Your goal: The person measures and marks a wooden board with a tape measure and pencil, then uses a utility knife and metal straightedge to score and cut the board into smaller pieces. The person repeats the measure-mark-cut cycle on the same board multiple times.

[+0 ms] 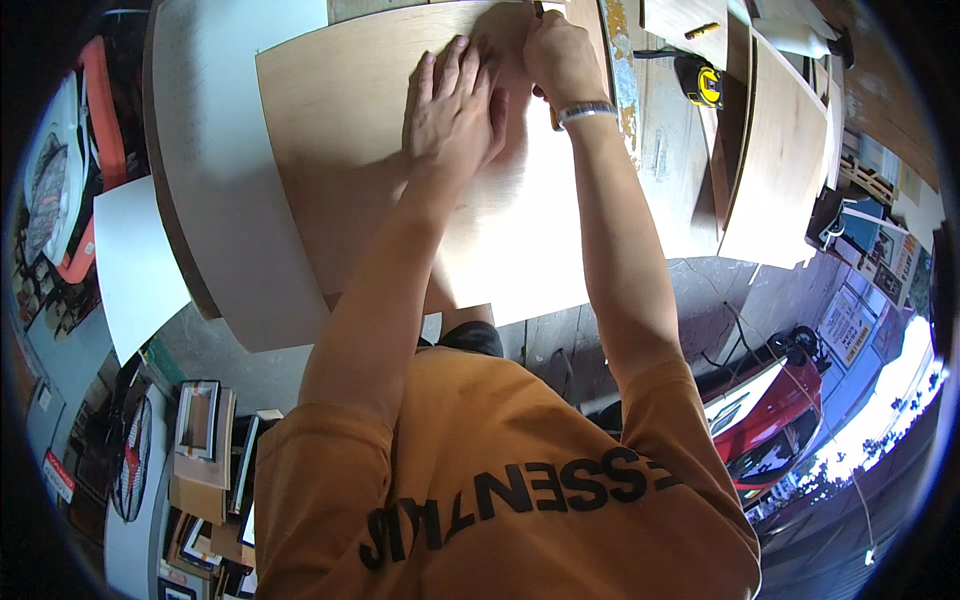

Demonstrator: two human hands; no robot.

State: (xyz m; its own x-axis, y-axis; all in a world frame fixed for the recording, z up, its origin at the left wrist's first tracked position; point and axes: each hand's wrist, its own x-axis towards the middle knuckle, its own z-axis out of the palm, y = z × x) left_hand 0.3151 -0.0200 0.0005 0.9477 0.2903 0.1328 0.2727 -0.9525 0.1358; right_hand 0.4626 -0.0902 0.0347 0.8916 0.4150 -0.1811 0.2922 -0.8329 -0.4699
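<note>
A thin, light-brown plywood sheet (350,130) lies before me, brightly lit near its front edge. My left hand (455,115) rests on it palm down, fingers stretched and apart. To the right, close to the sheet's right edge, my right hand (562,60) is closed in a fist round a slim dark tool (538,9). Its tip shows above the fist, and a black-and-yellow bit appears below, by the wrist. Most of the tool is hidden, so its exact kind is unclear.
White board (215,180) lies under the sheet at left. A black-and-yellow tape measure (705,85) sits at right, near a small yellow-and-black item (702,31) and a leaning wood panel (785,150). Picture frames (198,420) and a fan (132,455) stand lower left; a red vehicle (775,430) lower right.
</note>
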